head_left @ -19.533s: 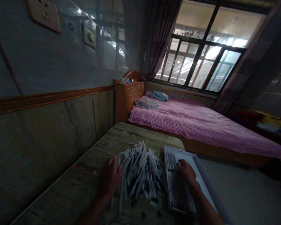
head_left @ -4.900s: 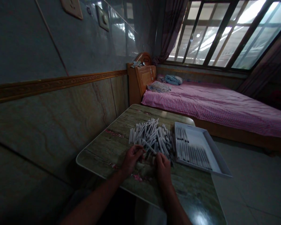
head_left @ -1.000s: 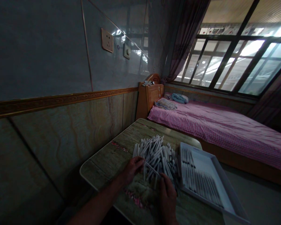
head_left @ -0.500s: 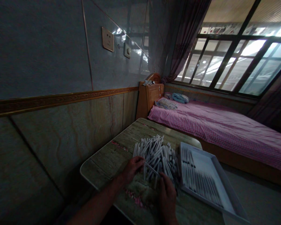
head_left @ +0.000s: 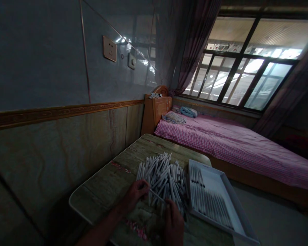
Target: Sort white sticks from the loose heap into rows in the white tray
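A slim white pen [head_left: 157,196] spans the gap between my two hands, slanting down to the right. My left hand [head_left: 138,192] pinches its upper left end. At the lower right end, the fingers of my right hand [head_left: 173,218] are closed on the same pen. Just beyond my hands lies a loose heap of similar white pens [head_left: 161,168], pointing in many directions on the table. To the right, a shallow white tray [head_left: 238,208] holds several pens laid side by side in two groups, some with dark ends.
The marble-patterned table [head_left: 97,191] has rounded corners and stands near a tiled wall [head_left: 66,147]. Behind it is a bed [head_left: 207,136] with a pink checked sheet and a wooden headboard [head_left: 156,111]. A window [head_left: 236,71] with curtains is at the back right.
The camera view has shifted, so the scene sits further left and slightly lower. Both hands still hold the pen in nearly the same pose over the table.
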{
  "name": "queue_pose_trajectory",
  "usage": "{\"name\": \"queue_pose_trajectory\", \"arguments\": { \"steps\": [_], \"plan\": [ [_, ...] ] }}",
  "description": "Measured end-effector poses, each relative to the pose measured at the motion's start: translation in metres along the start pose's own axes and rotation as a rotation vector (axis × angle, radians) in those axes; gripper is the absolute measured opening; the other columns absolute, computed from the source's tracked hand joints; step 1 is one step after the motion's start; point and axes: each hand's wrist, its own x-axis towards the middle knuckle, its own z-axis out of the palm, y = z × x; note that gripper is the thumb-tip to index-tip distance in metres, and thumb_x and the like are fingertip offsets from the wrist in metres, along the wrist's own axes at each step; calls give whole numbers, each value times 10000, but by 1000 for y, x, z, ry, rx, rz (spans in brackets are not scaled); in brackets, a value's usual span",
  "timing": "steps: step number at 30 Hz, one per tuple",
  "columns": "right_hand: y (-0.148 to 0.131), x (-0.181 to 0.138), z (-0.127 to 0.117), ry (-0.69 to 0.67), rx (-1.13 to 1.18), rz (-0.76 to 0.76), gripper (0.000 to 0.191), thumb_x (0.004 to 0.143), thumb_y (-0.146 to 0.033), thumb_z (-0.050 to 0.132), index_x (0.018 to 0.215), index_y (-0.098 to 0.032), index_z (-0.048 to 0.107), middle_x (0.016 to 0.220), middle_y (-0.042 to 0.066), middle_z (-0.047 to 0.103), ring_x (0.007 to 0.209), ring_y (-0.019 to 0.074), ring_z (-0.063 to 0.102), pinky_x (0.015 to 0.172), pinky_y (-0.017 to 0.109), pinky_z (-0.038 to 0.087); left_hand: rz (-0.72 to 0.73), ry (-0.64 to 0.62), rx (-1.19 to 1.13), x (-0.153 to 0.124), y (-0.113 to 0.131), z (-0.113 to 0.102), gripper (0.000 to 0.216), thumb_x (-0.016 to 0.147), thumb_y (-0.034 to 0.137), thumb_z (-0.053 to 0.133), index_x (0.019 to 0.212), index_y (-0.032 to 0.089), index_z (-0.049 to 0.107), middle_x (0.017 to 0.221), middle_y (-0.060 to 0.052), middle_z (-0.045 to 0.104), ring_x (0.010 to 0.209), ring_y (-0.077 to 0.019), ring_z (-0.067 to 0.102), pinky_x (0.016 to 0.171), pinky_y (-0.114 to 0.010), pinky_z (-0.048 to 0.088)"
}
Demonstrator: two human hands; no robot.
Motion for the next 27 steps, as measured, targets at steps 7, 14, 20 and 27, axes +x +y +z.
{"name": "queue_pose_trajectory", "arguments": {
  "steps": [7, 14, 20, 27],
  "plan": [
    [13, -1, 1, -10, 6, 86, 517, 902, -665, 409, 856, -267, 736, 797, 67, 727, 690, 221, 669, 608, 316, 495, -4, -57, 47, -1, 2, -1, 376, 595, 475, 798, 661, 175, 581, 476, 61, 522, 427, -86, 438, 451, -210, 327],
    [36, 0, 4, -38, -91, -55, 464, 968, -540, 366, 874, -262, 726, 835, 57, 720, 724, 206, 648, 658, 300, 486, 3, -61, 101, -2, 3, -3, 342, 608, 449, 786, 672, 165, 605, 505, 50, 543, 456, -99, 469, 466, -218, 346],
    [13, 3, 6, -221, -186, 22, 443, 982, -507, 317, 803, -253, 633, 742, 23, 658, 700, 175, 610, 659, 264, 451, 47, -42, 119, 0, -2, -1, 328, 598, 423, 797, 681, 166, 611, 481, 54, 533, 456, -103, 472, 473, -218, 343],
    [-28, 17, -16, -506, -146, 203, 251, 903, -402, 426, 823, -220, 579, 765, 7, 651, 727, 166, 606, 643, 238, 401, 28, -44, 89, 1, -7, -3, 407, 558, 464, 823, 768, 166, 642, 476, 76, 494, 439, -92, 429, 451, -210, 321]
  ]
}}
